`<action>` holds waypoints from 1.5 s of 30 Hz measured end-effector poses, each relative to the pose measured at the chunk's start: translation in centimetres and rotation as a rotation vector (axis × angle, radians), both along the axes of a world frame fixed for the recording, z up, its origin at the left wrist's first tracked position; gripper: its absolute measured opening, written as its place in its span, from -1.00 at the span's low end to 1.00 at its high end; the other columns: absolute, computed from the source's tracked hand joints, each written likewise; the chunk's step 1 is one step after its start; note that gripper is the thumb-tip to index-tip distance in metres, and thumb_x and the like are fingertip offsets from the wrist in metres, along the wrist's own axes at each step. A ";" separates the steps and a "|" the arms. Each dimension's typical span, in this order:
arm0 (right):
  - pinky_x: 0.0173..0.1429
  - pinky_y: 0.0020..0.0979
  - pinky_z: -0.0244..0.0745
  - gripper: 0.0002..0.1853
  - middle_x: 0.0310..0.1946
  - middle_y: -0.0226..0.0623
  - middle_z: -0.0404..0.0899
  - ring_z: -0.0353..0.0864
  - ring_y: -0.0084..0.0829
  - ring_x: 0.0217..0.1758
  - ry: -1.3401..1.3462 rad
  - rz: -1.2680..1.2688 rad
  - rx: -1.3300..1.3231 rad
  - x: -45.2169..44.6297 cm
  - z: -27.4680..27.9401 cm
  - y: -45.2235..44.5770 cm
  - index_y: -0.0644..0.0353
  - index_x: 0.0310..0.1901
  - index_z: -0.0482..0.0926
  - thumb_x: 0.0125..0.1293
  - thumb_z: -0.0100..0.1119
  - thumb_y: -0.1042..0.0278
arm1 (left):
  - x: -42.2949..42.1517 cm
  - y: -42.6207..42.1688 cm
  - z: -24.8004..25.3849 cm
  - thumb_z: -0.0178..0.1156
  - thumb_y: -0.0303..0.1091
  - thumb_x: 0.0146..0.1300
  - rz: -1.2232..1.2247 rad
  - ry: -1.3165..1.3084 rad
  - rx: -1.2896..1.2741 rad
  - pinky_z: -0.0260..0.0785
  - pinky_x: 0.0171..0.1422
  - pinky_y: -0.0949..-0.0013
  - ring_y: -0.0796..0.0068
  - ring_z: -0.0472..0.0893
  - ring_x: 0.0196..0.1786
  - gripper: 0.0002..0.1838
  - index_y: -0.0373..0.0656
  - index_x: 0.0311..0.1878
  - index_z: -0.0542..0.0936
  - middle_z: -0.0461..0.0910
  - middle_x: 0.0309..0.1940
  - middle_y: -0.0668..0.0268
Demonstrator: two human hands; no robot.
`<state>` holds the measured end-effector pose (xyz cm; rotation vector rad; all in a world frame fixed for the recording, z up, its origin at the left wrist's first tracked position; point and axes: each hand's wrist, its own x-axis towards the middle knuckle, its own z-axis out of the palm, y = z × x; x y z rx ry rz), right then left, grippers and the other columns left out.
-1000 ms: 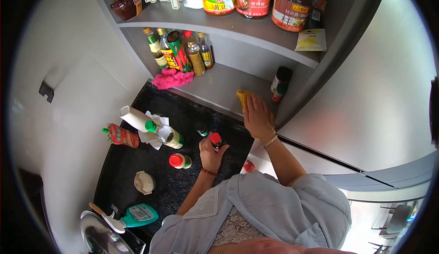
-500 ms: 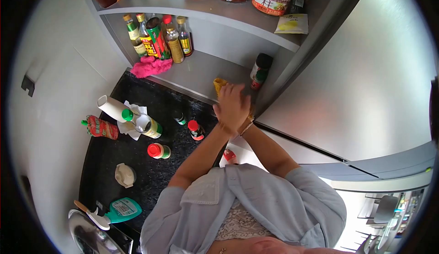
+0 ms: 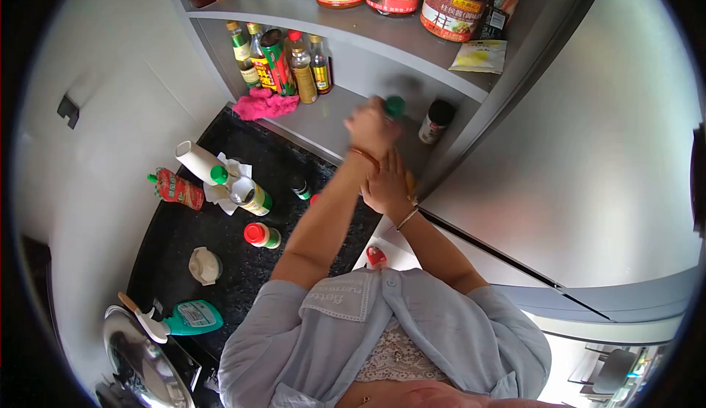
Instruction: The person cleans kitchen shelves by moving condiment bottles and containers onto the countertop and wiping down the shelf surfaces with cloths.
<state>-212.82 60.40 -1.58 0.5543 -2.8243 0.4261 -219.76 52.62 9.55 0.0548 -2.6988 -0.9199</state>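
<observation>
My left hand (image 3: 370, 126), blurred by motion, is closed around a small green-capped seasoning bottle (image 3: 394, 106) above the lower shelf (image 3: 334, 117); most of the bottle is hidden. Just below the left wrist, my right hand (image 3: 386, 186) is palm down at the shelf's front edge, its fingers fairly straight. A yellow cloth (image 3: 411, 183) shows beside and under that hand, mostly covered. On the shelf to the right stands a black-capped seasoning shaker (image 3: 437, 122).
Several sauce bottles (image 3: 303, 73) and a pink cloth (image 3: 265, 104) occupy the shelf's left end. Jars (image 3: 456, 7) line the upper shelf. The black counter (image 3: 239, 276) bears a green-capped bottle (image 3: 250, 196), a red-lidded shaker (image 3: 262, 235) and a teal spray bottle (image 3: 194, 317).
My left hand has moved up and forward over the shelf, with the green-capped bottle now in its grasp. My right hand and the yellow cloth have drawn back toward the shelf edge.
</observation>
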 end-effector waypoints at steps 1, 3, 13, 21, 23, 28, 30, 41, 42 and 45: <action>0.55 0.05 -0.22 -0.24 0.42 0.24 0.04 -0.07 0.14 0.53 0.106 -0.074 0.048 -0.4 -1.0 -0.4 0.39 0.39 0.15 0.34 -0.09 -0.06 | -0.2 -2.1 2.0 0.37 -0.13 -0.12 0.074 0.011 -0.093 0.25 0.09 -0.07 0.10 0.54 0.08 -0.46 -0.10 -0.04 0.47 0.63 -0.14 0.19; 0.56 0.05 -0.26 -0.24 0.41 0.31 0.03 -0.07 0.22 0.51 0.073 -0.160 0.032 -0.3 -0.2 -1.1 0.49 0.37 0.13 0.35 -0.13 -0.02 | -1.9 -7.2 3.8 0.40 -0.10 -0.19 0.166 -0.075 -0.007 0.28 0.07 -0.07 0.07 0.56 0.05 -0.40 -0.12 -0.04 0.47 0.65 -0.18 0.20; 0.51 0.00 -0.07 -0.37 0.35 0.11 0.25 0.14 -0.01 0.46 0.110 0.037 -0.142 -15.6 -0.1 -9.3 0.43 0.26 0.34 0.36 -0.13 0.04 | -0.2 -15.4 -0.1 0.46 -0.14 -0.29 0.285 -0.051 0.110 0.35 0.05 -0.06 0.06 0.60 0.00 -0.36 -0.07 -0.04 0.51 0.67 -0.23 0.22; 0.51 0.02 -0.07 -0.36 0.35 0.11 0.23 0.12 0.01 0.47 0.159 -0.050 -0.038 -2.9 -0.8 -2.1 0.42 0.29 0.29 0.37 -0.11 0.02 | -7.1 -14.7 -5.1 0.45 -0.14 -0.26 0.314 -0.296 0.013 0.26 0.24 -0.06 0.07 0.48 0.21 -0.22 0.04 0.16 0.43 0.62 -0.01 0.22; 0.52 0.04 -0.10 -0.32 0.35 0.18 0.20 0.10 0.07 0.47 0.163 -0.172 -0.010 -1.1 -0.2 -0.7 0.45 0.31 0.24 0.37 -0.10 0.01 | -7.6 -14.9 -5.8 0.46 -0.16 -0.26 0.319 -0.267 0.054 0.27 0.24 -0.05 0.08 0.48 0.21 -0.20 0.05 0.19 0.41 0.61 0.01 0.23; 0.52 0.06 -0.11 -0.28 0.36 0.23 0.15 0.08 0.13 0.47 0.175 -0.206 0.012 -1.0 0.1 -0.9 0.48 0.33 0.19 0.35 -0.09 0.00 | -6.8 -14.9 -5.5 0.51 -0.07 -0.24 0.280 -0.291 -0.025 0.28 0.21 -0.06 0.05 0.42 0.28 -0.06 -0.10 0.27 0.28 0.52 0.13 0.20; 0.52 0.08 -0.10 -0.29 0.36 0.23 0.15 0.08 0.14 0.46 0.192 -0.184 -0.028 -0.9 0.1 -0.8 0.46 0.33 0.20 0.33 -0.07 0.01 | -5.5 -13.7 -4.2 0.48 0.05 -0.16 0.378 -0.305 -0.176 0.32 0.17 -0.06 0.01 0.39 0.27 0.03 -0.25 0.31 0.18 0.44 0.18 0.18; 0.47 0.18 -0.06 -0.32 0.27 -0.05 0.32 0.16 0.04 0.42 0.281 -0.010 0.252 1.5 -1.7 0.4 0.20 0.28 0.36 0.27 0.00 -0.14 | -4.3 9.1 -5.3 0.44 -0.06 -0.10 -0.165 -0.188 0.198 0.14 0.28 -0.15 0.05 0.43 0.25 -0.26 0.02 0.21 0.45 0.52 0.12 0.16; 0.46 0.16 -0.04 -0.32 0.25 -0.10 0.35 0.19 0.00 0.42 0.312 -0.037 0.309 1.3 -2.1 0.1 0.17 0.27 0.38 0.26 0.01 -0.17 | -4.8 9.5 -5.6 0.44 -0.06 -0.10 -0.143 -0.239 0.280 0.14 0.28 -0.16 0.06 0.42 0.27 -0.28 0.02 0.20 0.46 0.53 0.11 0.16; 0.47 0.09 -0.01 -0.31 0.28 -0.13 0.33 0.16 -0.05 0.45 0.447 -0.073 0.422 0.7 -2.7 0.0 0.16 0.28 0.36 0.28 -0.03 -0.20 | -5.8 8.8 -6.8 0.43 -0.07 -0.10 -0.257 -0.160 0.172 0.26 0.21 -0.07 0.04 0.49 0.19 -0.29 0.01 0.19 0.46 0.55 0.07 0.10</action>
